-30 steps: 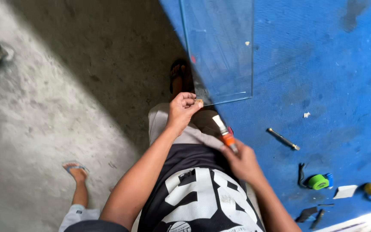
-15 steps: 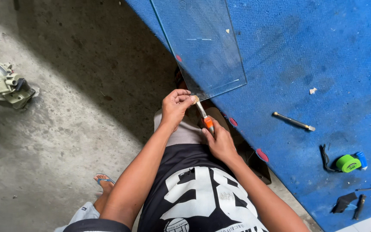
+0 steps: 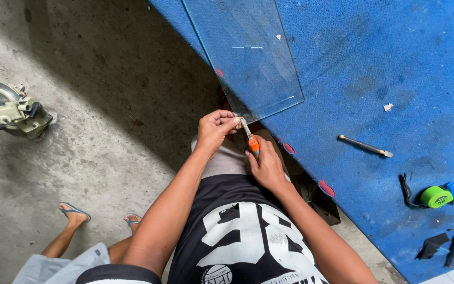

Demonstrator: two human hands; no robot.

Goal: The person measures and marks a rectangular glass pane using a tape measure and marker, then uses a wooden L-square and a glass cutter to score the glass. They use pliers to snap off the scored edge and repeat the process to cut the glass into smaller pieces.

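In the head view we look down on our two hands at the near edge of a blue table (image 3: 374, 79). A glass sheet (image 3: 248, 58) lies flat on this table, and its near corner hangs a little over the table edge, toward our body. The long axis of the sheet runs away from us, up the picture and slightly to the left.

Our right hand (image 3: 266, 165) is closed around a small tool with an orange handle (image 3: 252, 142); its metal tip points up to the near edge of the glass and seems to touch it, but the contact is too small to be sure. Our left hand (image 3: 215, 129) is curled, its fingertips pinched at the same corner, just beside the tool tip. So the glass lies directly ahead of both hands, and the left hand is the nearer one.

Further right on the table rest a thin metal rod (image 3: 364, 145) and a green tape measure (image 3: 436, 196). A saw machine (image 3: 6, 108) stands on the concrete floor (image 3: 90, 158).
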